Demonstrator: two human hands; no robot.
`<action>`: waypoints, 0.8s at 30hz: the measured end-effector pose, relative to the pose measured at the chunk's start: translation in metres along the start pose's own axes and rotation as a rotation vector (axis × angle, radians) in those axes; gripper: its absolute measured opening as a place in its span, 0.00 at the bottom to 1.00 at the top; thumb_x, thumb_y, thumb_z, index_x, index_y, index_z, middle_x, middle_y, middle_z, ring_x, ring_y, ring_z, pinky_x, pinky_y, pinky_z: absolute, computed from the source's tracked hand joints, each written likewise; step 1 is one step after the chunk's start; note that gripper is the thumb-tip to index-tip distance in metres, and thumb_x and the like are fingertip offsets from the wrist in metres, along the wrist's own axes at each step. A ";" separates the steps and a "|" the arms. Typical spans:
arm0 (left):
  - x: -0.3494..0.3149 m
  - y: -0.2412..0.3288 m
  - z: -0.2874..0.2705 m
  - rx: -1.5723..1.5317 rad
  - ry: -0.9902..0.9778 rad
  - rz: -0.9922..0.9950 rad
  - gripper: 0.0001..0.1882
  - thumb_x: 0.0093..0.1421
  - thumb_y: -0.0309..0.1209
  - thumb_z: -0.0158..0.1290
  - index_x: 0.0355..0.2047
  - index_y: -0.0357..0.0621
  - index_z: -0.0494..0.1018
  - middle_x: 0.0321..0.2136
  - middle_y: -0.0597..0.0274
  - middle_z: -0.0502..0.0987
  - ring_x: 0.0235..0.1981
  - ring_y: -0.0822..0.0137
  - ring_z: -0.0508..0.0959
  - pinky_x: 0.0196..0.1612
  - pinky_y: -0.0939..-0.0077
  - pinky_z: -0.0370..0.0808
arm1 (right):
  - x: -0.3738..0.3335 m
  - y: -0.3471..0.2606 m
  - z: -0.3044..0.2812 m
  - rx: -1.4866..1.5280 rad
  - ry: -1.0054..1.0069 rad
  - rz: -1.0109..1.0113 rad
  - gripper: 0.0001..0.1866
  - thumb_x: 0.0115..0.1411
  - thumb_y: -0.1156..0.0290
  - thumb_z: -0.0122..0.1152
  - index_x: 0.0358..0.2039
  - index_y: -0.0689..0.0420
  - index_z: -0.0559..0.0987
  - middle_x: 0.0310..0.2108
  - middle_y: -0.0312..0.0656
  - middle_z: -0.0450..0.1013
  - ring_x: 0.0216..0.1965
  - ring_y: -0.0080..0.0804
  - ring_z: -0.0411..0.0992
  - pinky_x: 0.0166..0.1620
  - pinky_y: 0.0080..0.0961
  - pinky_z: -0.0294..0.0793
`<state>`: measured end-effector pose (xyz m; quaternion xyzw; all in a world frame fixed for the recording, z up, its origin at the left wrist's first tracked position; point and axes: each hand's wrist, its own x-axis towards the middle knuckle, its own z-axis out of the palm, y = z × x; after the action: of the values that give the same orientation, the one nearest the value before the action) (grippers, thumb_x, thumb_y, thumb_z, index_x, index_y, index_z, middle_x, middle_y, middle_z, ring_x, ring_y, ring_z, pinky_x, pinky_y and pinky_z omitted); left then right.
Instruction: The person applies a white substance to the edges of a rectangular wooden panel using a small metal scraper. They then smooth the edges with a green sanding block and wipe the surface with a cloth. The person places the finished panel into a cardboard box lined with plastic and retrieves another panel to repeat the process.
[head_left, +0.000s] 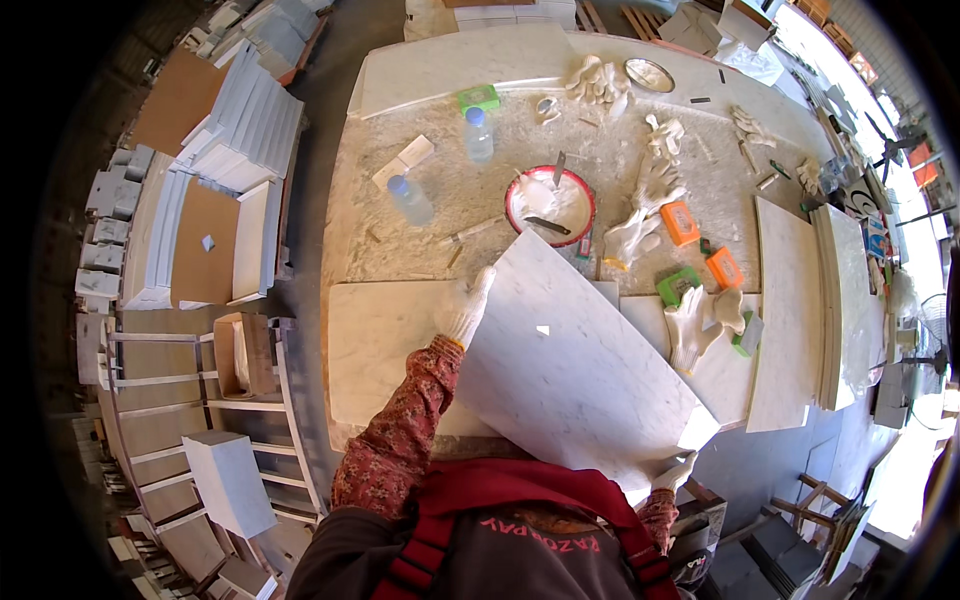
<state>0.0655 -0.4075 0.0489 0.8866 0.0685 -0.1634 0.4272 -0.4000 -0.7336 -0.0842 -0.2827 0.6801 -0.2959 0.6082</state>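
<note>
1. The right hand [676, 472] is mostly hidden behind the marble slab [575, 365]; only gloved fingertips show at the slab's lower right corner, gripping it.
2. The left hand [468, 308], in a white knit glove, is closed over the slab's upper left edge.
3. The slab is tilted between both hands, raised above the desk [440, 215] and covering part of it.
4. Beyond it lie a red-rimmed bowl [550, 205], two clear bottles with blue caps [410, 200], and small orange and green blocks [680, 222].

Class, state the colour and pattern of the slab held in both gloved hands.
The slab is white marble with faint grey veining, shown best in the head view.
</note>
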 end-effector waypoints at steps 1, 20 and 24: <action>0.002 0.000 0.002 0.005 -0.016 -0.026 0.31 0.66 0.56 0.50 0.20 0.39 0.70 0.17 0.73 0.64 0.21 0.75 0.61 0.26 0.69 0.63 | -0.008 -0.006 0.003 -0.047 0.035 -0.018 0.35 0.66 0.40 0.48 0.61 0.56 0.71 0.59 0.47 0.68 0.59 0.44 0.65 0.61 0.41 0.64; 0.028 0.002 0.027 0.233 0.014 0.080 0.26 0.63 0.59 0.47 0.33 0.52 0.81 0.25 0.54 0.81 0.29 0.47 0.80 0.31 0.54 0.74 | -0.130 -0.076 0.538 -1.185 -0.646 -1.495 0.23 0.65 0.60 0.47 0.58 0.53 0.71 0.47 0.53 0.76 0.47 0.56 0.74 0.49 0.47 0.73; 0.026 -0.001 0.029 0.217 0.043 0.092 0.24 0.63 0.57 0.48 0.30 0.52 0.80 0.23 0.54 0.80 0.26 0.48 0.80 0.29 0.55 0.73 | -0.116 -0.072 0.566 -1.262 -0.840 -1.216 0.20 0.61 0.63 0.49 0.53 0.49 0.77 0.43 0.55 0.78 0.46 0.57 0.75 0.49 0.48 0.73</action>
<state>0.0831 -0.4295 0.0224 0.9331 0.0189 -0.1313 0.3341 0.1766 -0.7284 -0.0023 -0.9426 0.1790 -0.0156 0.2815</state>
